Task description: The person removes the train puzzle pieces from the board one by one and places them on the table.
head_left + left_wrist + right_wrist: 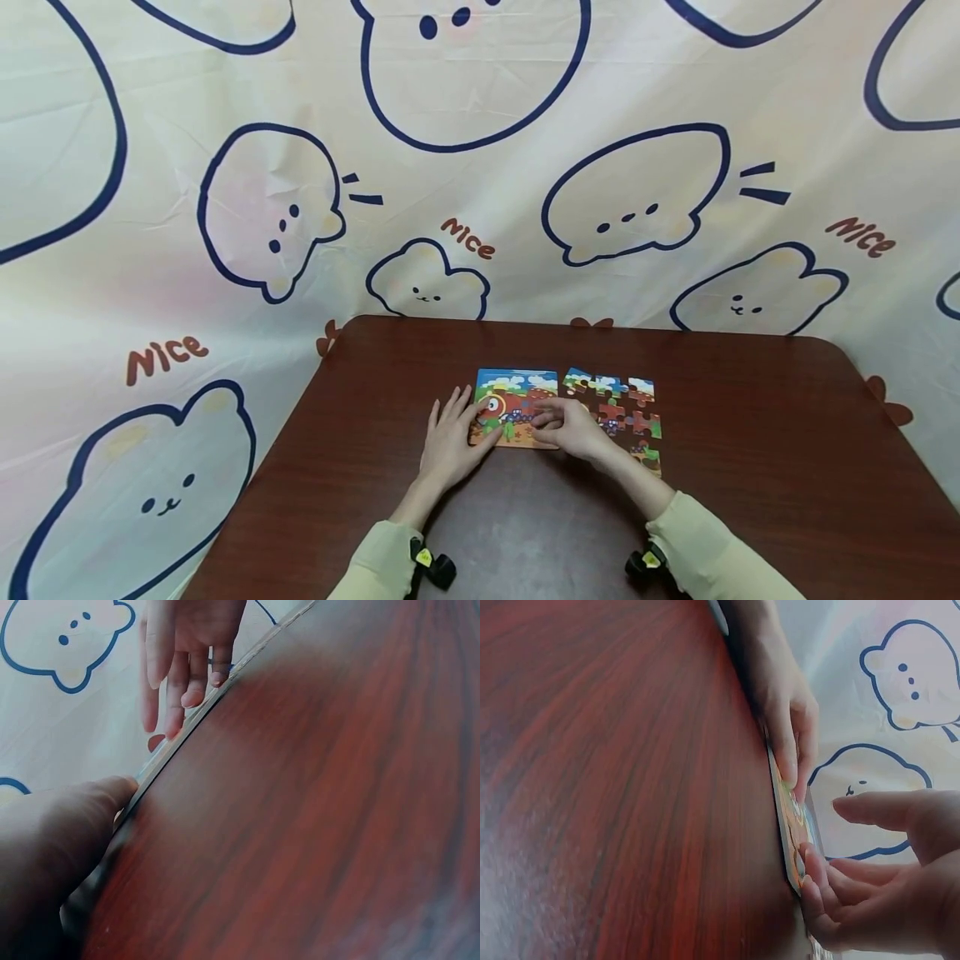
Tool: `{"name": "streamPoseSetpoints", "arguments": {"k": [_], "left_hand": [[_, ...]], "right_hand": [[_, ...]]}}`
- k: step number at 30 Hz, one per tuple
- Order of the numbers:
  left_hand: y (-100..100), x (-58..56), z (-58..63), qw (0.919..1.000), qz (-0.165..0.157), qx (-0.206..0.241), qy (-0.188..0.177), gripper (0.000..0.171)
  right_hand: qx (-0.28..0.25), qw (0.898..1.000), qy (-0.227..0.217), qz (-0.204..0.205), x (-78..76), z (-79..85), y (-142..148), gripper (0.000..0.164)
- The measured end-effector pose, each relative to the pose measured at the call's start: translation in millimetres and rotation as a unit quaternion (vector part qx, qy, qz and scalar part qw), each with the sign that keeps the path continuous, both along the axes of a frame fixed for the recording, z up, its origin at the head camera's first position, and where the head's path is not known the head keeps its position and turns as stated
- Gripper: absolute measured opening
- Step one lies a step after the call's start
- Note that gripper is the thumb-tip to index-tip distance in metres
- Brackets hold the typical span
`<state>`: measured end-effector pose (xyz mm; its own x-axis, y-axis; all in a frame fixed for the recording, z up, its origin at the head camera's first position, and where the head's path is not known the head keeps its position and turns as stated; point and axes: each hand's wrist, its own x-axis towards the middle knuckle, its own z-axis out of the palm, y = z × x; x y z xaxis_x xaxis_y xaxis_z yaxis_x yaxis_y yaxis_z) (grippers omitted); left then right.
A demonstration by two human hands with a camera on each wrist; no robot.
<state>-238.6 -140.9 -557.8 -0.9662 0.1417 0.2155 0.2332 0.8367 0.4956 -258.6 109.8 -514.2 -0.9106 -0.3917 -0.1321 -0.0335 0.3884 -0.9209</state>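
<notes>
A small picture board (517, 382) with a blue sky and a red animal lies on the table, both hands at its sides. My left hand (447, 446) rests over its left part, fingers stretched out and thumb near the lower edge. Over the right part is my right hand (572, 427), its fingers loosely bent. In the right wrist view, the right hand's fingertips (810, 889) are right at the board's edge, with the thumb held apart from them. Nothing shows between thumb and fingers. Jigsaw pieces (641, 421) lie just right of the board, partly hidden by the right hand.
The dark brown wooden table (360, 400) reaches back to a pale cloth backdrop (465, 192) with cartoon outlines. Several jigsaw pieces are laid out in loose rows with gaps between them. Black wrist cameras (441, 571) sit at both sleeves.
</notes>
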Motion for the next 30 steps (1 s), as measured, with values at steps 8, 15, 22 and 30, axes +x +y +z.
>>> {"name": "streamPoseSetpoints", "arguments": {"k": [8, 15, 22, 30], "left_hand": [[-1, -1.2, 1.2, 1.0, 0.002, 0.007, -0.004, 0.065], [0, 0.4, 0.6, 1.0, 0.003, -0.006, 0.002, 0.061], [0, 0.5, -0.6, 1.0, 0.006, -0.008, 0.003, 0.059], [0, 0.2, -0.4, 0.9999, 0.003, -0.006, 0.009, 0.058]], "right_hand": [[-0.017, 0.999, -0.032, -0.009, 0.6, 9.8, -7, 0.06], [-0.071, 0.995, -0.059, -0.027, 1.6, 1.2, -13, 0.059], [-0.033, 0.999, -0.002, -0.023, 3.2, -6.0, -18, 0.051], [0.008, 0.999, 0.044, -0.029, 3.8, -17.7, -24, 0.069]]}}
